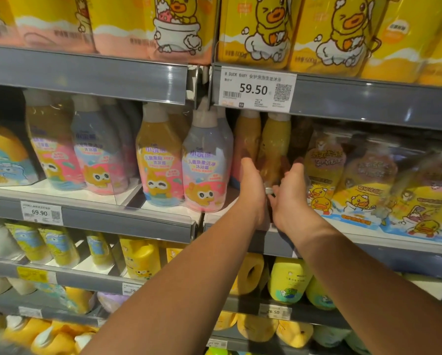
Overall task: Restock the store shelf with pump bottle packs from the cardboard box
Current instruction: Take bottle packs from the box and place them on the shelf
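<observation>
Both my arms reach into the middle shelf (240,216). My left hand (253,185) and my right hand (290,193) press against the two sides of a clear-wrapped pump bottle pack (268,142) with orange and yellow bottles, standing deep on the shelf. The pack's lower part is hidden behind my hands. To its left stands a two-bottle pack with raccoon labels (184,165). To its right lean duck-printed packs (348,180). The cardboard box is not in view.
The shelf above holds yellow duck refill pouches (271,29) over a 59.50 price tag (254,89). More raccoon-label packs (73,149) stand at the left. Lower shelves carry yellow bottles (289,280) and other bottles.
</observation>
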`<action>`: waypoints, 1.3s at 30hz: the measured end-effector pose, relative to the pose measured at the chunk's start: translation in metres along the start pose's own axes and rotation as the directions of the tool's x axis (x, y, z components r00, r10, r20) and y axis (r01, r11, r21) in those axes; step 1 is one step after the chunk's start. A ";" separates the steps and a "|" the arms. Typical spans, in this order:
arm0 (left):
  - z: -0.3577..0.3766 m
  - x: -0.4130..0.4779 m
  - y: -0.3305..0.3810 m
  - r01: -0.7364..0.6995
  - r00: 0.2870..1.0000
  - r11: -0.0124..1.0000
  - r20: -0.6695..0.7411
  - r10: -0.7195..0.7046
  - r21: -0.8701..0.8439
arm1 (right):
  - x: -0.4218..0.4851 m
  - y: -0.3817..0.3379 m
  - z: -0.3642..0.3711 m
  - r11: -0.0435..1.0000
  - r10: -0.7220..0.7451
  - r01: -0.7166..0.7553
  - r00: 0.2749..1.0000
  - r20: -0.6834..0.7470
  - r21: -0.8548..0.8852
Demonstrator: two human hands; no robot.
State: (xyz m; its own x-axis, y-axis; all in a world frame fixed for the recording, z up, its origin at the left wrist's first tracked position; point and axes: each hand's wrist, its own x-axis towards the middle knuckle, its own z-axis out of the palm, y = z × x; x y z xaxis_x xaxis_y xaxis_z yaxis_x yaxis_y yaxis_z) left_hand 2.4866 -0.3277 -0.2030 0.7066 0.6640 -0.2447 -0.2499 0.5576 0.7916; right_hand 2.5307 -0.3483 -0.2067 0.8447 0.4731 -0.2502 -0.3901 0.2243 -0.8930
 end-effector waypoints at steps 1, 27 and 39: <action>0.002 0.002 0.000 0.004 1.000 1.000 -0.001 -0.004 -0.015 | 0.005 0.000 0.001 1.000 -0.001 0.001 1.000 -0.015 -0.002; -0.077 -0.126 0.019 -0.106 0.971 -0.380 0.178 0.160 0.919 | -0.106 -0.003 -0.050 -0.164 0.103 0.350 0.936 0.337 -0.922; -0.129 -0.244 0.012 0.029 0.975 -0.544 0.095 0.199 0.838 | -0.206 0.035 -0.050 -0.414 0.224 0.536 0.843 0.489 -0.736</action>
State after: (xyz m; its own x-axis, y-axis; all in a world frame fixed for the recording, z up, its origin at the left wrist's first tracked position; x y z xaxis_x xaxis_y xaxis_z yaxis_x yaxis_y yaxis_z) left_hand 2.2254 -0.4189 -0.2058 0.7024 0.7112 -0.0279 0.7118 -0.7017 0.0313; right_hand 2.3611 -0.4804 -0.2048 0.4458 0.8655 -0.2284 0.8840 -0.4658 -0.0398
